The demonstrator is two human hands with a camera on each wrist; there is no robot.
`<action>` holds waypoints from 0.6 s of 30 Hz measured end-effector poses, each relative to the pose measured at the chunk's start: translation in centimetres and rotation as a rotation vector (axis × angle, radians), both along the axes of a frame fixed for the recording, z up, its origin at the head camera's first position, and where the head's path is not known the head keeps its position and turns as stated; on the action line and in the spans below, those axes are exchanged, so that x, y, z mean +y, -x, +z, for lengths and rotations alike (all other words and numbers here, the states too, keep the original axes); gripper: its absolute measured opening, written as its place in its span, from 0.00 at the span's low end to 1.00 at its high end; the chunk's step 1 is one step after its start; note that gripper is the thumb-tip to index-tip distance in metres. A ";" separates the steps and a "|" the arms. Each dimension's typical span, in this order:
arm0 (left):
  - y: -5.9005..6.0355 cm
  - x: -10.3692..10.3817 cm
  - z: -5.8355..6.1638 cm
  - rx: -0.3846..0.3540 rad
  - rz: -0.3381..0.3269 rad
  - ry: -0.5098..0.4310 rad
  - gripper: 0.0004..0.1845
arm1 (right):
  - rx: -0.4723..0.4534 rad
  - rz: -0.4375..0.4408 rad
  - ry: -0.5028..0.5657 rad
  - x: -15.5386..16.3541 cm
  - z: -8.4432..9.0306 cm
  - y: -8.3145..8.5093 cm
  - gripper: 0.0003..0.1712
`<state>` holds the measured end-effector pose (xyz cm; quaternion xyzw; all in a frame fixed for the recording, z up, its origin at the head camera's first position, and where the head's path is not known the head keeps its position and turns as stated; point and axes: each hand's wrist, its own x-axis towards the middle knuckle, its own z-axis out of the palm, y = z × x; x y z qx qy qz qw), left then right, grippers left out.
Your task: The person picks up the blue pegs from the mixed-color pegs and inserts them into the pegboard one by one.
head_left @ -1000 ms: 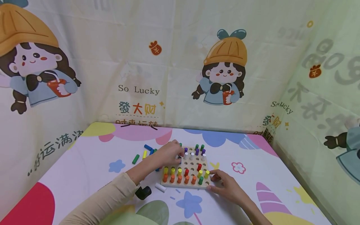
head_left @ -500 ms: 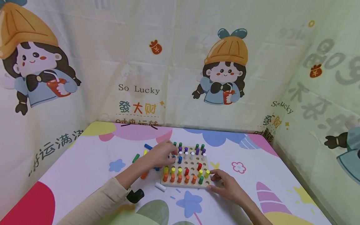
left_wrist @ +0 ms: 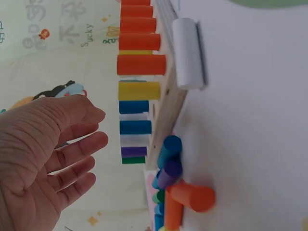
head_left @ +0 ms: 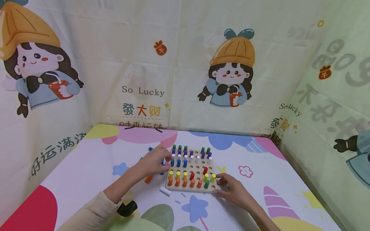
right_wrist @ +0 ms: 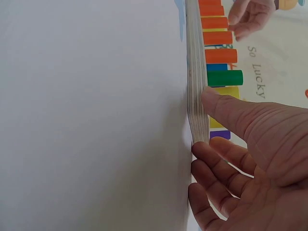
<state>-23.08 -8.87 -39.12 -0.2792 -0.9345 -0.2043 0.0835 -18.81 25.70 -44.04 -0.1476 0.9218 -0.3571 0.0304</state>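
A wooden pegboard (head_left: 190, 190) lies on the table with upright coloured pegs in rows. Green, purple and white pegs fill much of the back rows; yellow and orange ones stand nearer the front. Several blue pegs (head_left: 179, 163) are set in at the left of the middle. My left hand (head_left: 153, 162) hovers by the board's left edge. In the left wrist view its fingers (left_wrist: 72, 156) are loosely bent, with nothing between them and the thumb. My right hand (head_left: 233, 190) holds the board's front right corner, its thumb (right_wrist: 219, 102) against the front edge and fingers along the side.
A loose white peg (head_left: 165, 191) lies in front of the board's left corner. Left of the board, partly hidden by the left hand, is a pile of loose pegs, including an orange peg (left_wrist: 195, 196) and a purple peg (left_wrist: 172, 173). Printed cloth walls surround the table.
My left hand has moved left across the board to its left edge, leaving blue pegs standing in a row where it was. The right hand has stayed at the corner.
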 end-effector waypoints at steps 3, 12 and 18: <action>-0.2 -0.6 -0.4 -0.007 0.007 0.006 0.07 | 0.002 0.004 0.000 0.0 0.0 0.0 0.32; -0.5 -1.8 -1.6 -0.023 0.039 0.031 0.11 | 0.007 0.011 -0.002 0.1 0.0 0.0 0.32; -0.2 -2.3 -2.2 -0.077 0.064 0.038 0.15 | -0.002 0.010 0.004 0.1 0.0 0.0 0.32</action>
